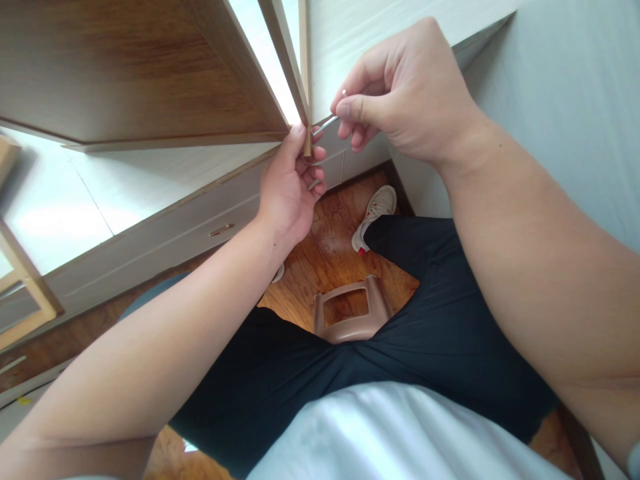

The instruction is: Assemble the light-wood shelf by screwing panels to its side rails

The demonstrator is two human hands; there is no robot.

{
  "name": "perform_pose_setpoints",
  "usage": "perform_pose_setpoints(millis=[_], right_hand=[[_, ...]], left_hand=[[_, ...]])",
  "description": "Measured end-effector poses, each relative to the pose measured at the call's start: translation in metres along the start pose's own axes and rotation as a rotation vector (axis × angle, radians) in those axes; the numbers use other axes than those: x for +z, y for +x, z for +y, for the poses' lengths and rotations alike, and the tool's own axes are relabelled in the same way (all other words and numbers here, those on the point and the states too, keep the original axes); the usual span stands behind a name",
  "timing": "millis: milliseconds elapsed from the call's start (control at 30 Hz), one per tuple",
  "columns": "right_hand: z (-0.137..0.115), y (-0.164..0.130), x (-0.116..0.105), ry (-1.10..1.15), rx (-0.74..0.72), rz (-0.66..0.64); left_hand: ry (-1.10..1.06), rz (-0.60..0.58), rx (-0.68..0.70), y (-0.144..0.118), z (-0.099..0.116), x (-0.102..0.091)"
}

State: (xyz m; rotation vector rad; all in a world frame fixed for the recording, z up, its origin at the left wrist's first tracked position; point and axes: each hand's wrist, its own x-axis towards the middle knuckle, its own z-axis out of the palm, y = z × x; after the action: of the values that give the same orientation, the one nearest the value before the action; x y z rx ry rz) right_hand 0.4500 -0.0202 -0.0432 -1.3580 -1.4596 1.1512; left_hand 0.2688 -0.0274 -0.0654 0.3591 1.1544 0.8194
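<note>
My left hand [290, 183] is closed around the lower end of a narrow wooden bar [285, 57], its thumb against the wood. A small grey piece [314, 185] shows among its curled fingers; I cannot make out what it is. Higher and to the right, my right hand [400, 93] pinches a thin silver hex key [327, 124] between thumb and fingers. The key slants down to the bar's side near its end; whether its tip sits in a screw is hidden. Left of the bar, a brown wooden panel [150, 73] in a frame stands on the pale surface.
The pale tabletop [85, 200] has a drawer front with a handle [221, 230] below it. Another wooden frame [37, 293] lies at the left edge. Between my legs is a brown plastic stool [350, 327]. A pale raised surface [560, 100] stands at the right.
</note>
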Motion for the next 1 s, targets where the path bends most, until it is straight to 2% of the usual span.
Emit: perform_pose_setpoints(millis=[100,233,400,600,867,1000], right_hand=[[0.001,0.0,-0.001,0.0,-0.012,-0.019],[0.003,0.001,-0.006,-0.082,-0.061,0.006],[0.002,0.002,-0.008,-0.144,-0.057,-0.002],[-0.003,0.002,-0.008,-0.225,-0.051,-0.034],[0.003,0.006,-0.01,-0.244,-0.043,-0.048],[0.003,0.006,-0.012,-0.201,0.029,-0.082]], left_hand=[[-0.053,-0.009,-0.075,-0.001,0.002,0.002],[-0.032,-0.016,-0.104,-0.004,0.004,0.005],[-0.14,-0.149,-0.125,-0.006,0.005,0.007],[-0.069,-0.065,-0.141,-0.005,0.007,0.006],[-0.048,-0.11,-0.13,-0.004,0.009,0.007],[-0.119,-0.17,-0.144,-0.003,0.01,0.006]])
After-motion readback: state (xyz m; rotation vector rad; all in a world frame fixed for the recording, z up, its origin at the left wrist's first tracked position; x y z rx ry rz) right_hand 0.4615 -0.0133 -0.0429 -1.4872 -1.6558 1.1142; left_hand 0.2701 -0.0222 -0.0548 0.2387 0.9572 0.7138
